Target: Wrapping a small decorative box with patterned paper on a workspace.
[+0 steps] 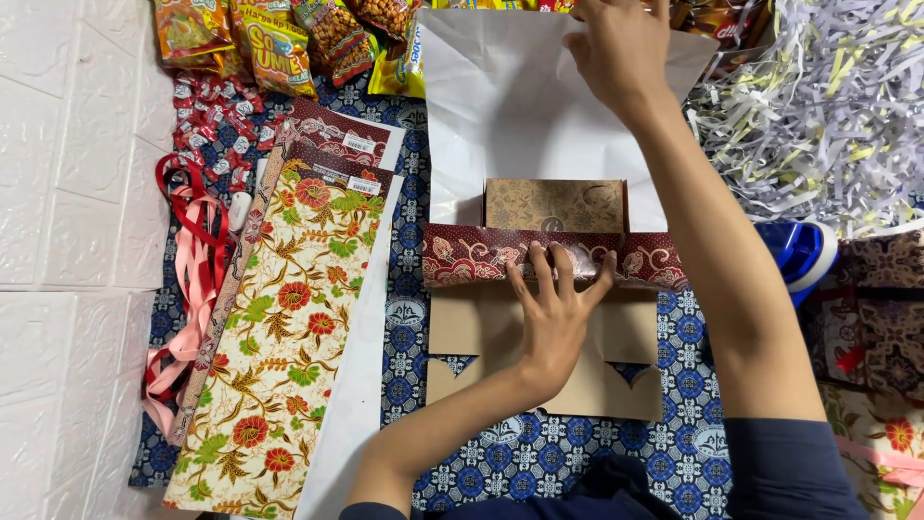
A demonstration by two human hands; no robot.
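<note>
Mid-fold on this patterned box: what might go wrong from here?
1. Only the left hand pins the maroon folded wall; if it eases, the wall may spring flat.
2. The right hand pulling the white flap could crease it crookedly.
3. Shredded paper nearby might drift into the box.

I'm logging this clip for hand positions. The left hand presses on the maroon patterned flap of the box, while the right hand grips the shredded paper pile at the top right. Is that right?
Not quite. In the head view the left hand does press on the maroon patterned flap, but the right hand holds the top edge of the white sheet, not the shredded paper pile, which lies untouched beside it.
</note>
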